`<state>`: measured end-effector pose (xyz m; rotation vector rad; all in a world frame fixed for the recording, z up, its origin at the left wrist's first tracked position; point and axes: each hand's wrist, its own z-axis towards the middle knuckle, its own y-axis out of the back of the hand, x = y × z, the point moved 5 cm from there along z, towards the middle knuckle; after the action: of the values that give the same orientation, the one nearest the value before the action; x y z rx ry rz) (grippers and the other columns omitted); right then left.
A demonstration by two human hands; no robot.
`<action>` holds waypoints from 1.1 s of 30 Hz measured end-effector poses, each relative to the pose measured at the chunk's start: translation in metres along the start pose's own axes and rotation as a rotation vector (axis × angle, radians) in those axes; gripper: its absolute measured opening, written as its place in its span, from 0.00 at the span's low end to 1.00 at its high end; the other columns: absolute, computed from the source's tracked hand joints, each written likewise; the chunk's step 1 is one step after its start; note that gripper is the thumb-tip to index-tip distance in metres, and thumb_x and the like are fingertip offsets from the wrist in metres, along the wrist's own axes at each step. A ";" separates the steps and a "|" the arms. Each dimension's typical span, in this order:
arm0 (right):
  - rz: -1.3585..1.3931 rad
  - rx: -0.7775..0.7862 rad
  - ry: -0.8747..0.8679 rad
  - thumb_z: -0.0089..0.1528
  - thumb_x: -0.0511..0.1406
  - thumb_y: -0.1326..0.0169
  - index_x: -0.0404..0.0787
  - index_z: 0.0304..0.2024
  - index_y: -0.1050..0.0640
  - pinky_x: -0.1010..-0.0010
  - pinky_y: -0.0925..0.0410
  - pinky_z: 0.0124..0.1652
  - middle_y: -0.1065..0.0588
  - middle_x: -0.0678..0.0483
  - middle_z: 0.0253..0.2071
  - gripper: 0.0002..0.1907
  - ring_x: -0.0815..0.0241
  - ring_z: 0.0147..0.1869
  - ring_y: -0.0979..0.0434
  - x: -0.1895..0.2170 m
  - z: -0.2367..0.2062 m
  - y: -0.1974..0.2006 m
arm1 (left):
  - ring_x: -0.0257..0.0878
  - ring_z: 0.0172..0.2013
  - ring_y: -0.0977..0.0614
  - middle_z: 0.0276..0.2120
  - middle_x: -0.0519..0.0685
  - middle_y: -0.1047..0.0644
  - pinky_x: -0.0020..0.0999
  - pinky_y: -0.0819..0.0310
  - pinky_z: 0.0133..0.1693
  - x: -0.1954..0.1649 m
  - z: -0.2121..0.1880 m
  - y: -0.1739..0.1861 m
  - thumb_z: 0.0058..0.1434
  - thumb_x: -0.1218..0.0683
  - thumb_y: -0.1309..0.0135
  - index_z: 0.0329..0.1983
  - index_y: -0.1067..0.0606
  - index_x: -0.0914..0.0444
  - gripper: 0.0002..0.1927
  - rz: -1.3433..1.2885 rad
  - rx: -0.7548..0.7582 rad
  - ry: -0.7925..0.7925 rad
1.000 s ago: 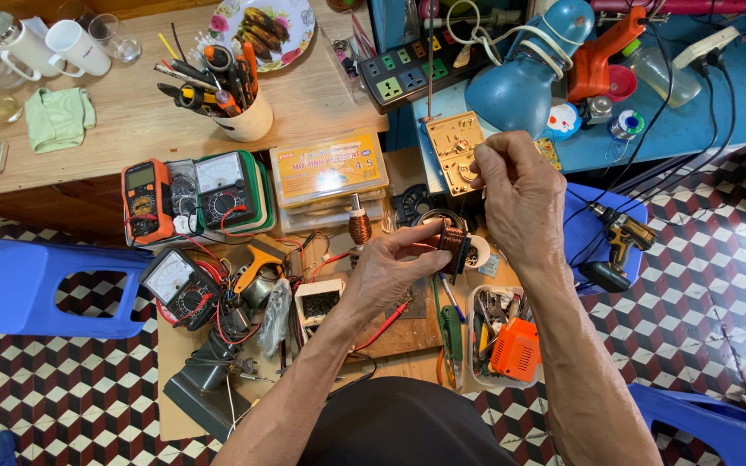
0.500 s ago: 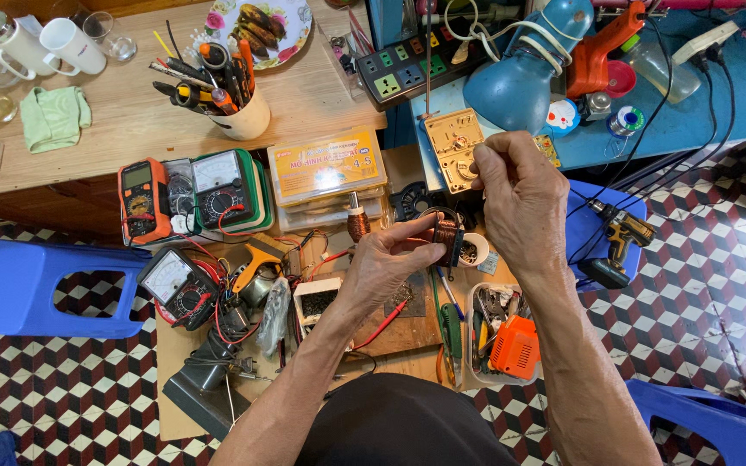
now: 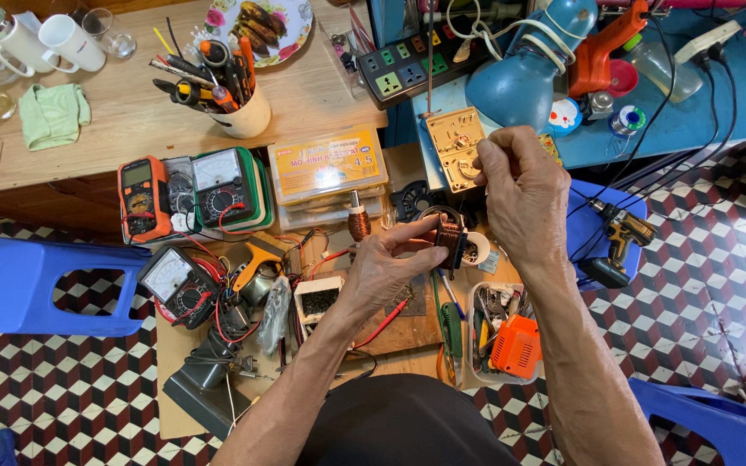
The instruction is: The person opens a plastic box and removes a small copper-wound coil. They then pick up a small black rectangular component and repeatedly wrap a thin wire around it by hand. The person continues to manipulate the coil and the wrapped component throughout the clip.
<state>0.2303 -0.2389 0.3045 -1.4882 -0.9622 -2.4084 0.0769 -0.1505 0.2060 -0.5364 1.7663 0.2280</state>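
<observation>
A small copper-wound coil (image 3: 449,235) was clamped between the thumb and fingers of the left hand (image 3: 388,269), above the cluttered work board (image 3: 174,406). The right hand (image 3: 524,194) was raised just beside it, fingertips pinched together; what they held could not be discerned.

- Small copper-wound coil (image 3: 449,236), dark frame, reddish-brown winding, upright.
- Pinched at left fingertips, raised above cluttered work board, below the right hand.
</observation>
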 end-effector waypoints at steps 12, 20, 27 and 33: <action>-0.019 0.008 0.013 0.72 0.35 0.46 0.35 0.44 0.24 0.76 0.28 0.34 0.22 0.55 0.34 0.07 0.69 0.35 0.21 0.003 -0.001 -0.002 | 0.38 0.48 0.15 0.47 0.52 0.16 0.36 0.19 0.52 0.002 0.001 0.000 0.55 0.50 0.36 0.63 0.25 0.60 0.31 0.009 0.010 -0.005; -0.012 0.024 0.016 0.72 0.34 0.46 0.35 0.44 0.24 0.75 0.29 0.33 0.22 0.55 0.34 0.07 0.69 0.35 0.23 0.012 -0.004 -0.001 | 0.37 0.48 0.15 0.46 0.50 0.16 0.37 0.19 0.52 0.006 0.005 0.003 0.53 0.47 0.35 0.62 0.24 0.57 0.32 0.058 -0.013 0.003; -0.112 0.052 0.068 0.71 0.35 0.46 0.34 0.45 0.23 0.73 0.28 0.36 0.21 0.52 0.35 0.08 0.65 0.37 0.20 0.039 -0.030 0.007 | 0.36 0.44 0.15 0.44 0.50 0.15 0.34 0.20 0.49 0.009 0.010 0.005 0.54 0.48 0.36 0.62 0.24 0.58 0.31 0.010 -0.058 0.016; -0.221 0.070 0.023 0.69 0.36 0.45 0.35 0.45 0.22 0.68 0.28 0.37 0.20 0.52 0.35 0.09 0.61 0.39 0.19 0.047 -0.063 0.013 | 0.33 0.40 0.17 0.43 0.47 0.17 0.30 0.19 0.43 0.005 0.014 0.003 0.54 0.49 0.36 0.62 0.23 0.60 0.31 -0.039 -0.089 0.019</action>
<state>0.1651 -0.2767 0.3308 -1.3942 -1.2525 -2.5030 0.0870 -0.1428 0.1968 -0.6385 1.7688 0.2762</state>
